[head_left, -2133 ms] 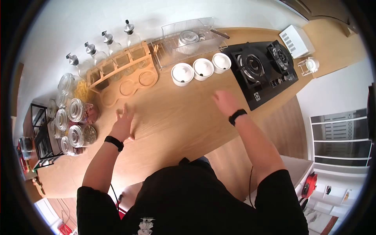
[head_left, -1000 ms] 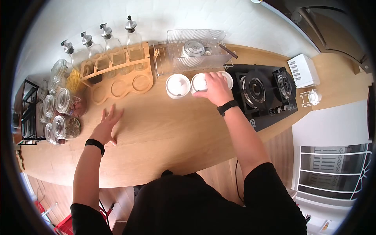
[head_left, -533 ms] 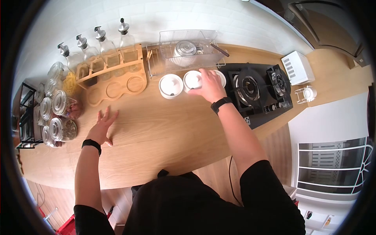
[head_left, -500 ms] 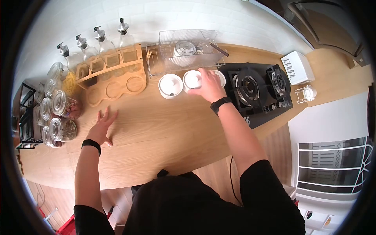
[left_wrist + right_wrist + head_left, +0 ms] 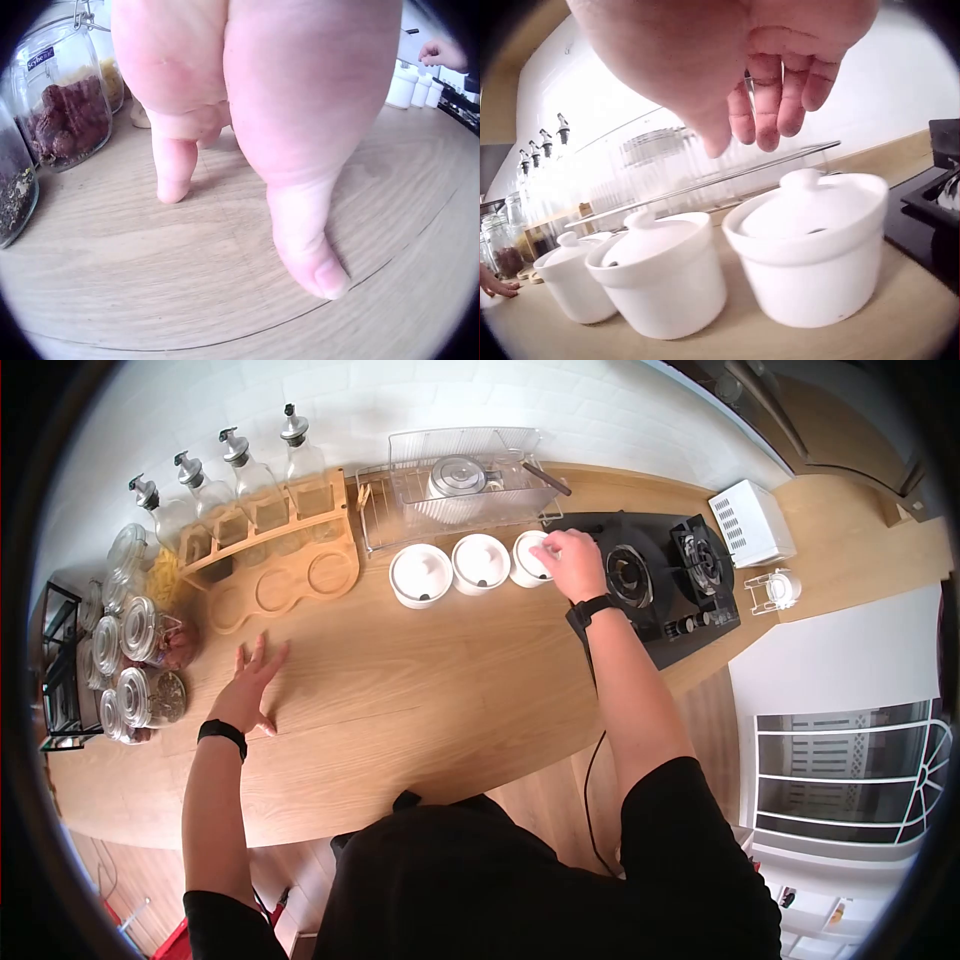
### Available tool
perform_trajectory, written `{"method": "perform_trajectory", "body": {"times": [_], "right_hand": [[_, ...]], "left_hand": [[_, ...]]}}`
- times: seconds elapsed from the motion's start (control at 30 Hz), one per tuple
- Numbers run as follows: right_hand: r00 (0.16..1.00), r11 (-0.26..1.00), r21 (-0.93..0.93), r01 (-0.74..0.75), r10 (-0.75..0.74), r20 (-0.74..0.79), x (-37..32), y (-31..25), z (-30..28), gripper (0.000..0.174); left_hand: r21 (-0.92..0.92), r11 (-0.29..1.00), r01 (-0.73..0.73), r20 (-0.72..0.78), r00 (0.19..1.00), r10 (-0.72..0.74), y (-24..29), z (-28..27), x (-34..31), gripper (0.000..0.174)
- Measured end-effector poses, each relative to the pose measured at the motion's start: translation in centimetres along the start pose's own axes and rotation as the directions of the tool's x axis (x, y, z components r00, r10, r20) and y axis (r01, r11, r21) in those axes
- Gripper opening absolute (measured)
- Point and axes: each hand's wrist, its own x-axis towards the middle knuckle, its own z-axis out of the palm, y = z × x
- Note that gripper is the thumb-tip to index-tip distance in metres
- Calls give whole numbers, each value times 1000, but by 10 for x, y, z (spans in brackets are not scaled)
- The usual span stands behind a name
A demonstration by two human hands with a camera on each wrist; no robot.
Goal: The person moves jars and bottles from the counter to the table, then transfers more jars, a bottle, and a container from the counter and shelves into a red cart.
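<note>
Three white lidded ceramic pots stand in a row on the wooden counter: a left pot [image 5: 421,576], a middle pot [image 5: 481,565] and a right pot [image 5: 529,560]. My right hand [image 5: 577,565] is over the right pot and hides part of it in the head view. In the right wrist view its loosely bent fingers [image 5: 767,112] hang above the lid knob [image 5: 799,180], with a gap between and nothing held. My left hand [image 5: 243,698] has its fingers spread, with fingertips and thumb [image 5: 307,262] down on the counter [image 5: 187,292].
Left of the pots is a wooden rack [image 5: 285,575] with several glass bottles. Lidded glass jars [image 5: 150,697] cluster by a black stand at far left. A wire dish rack [image 5: 400,510] stands behind the pots. A black gas stove [image 5: 655,630] lies to their right.
My right hand has left the middle pot, where its fingers were around the lid, and moved right over the right pot. My left hand stays on the counter; the head view has shifted slightly.
</note>
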Motion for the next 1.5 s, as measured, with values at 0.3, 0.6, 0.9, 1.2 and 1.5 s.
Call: {"method": "perform_trajectory", "body": {"times": [0.3, 0.6, 0.9, 1.2, 1.5], "right_hand": [[996, 995, 94, 39, -47, 79, 0, 10, 8, 23], [968, 970, 26, 241, -238, -74, 4, -51, 3, 30], [986, 964, 219, 152, -164, 41, -2, -78, 39, 21], [991, 965, 230, 127, -135, 19, -7, -80, 42, 20], [993, 966, 236, 101, -113, 39, -7, -80, 44, 25]], "left_hand": [[7, 1000, 12, -1, 1000, -12, 0, 0, 0, 158], [15, 1000, 0, -14, 1000, 0, -4, 5, 2, 158], [10, 1000, 8, -18, 1000, -8, 0, 2, -1, 158], [51, 999, -4, -17, 1000, 5, -4, 5, 2, 158], [33, 999, 2, -14, 1000, -1, -1, 3, 1, 158]]}}
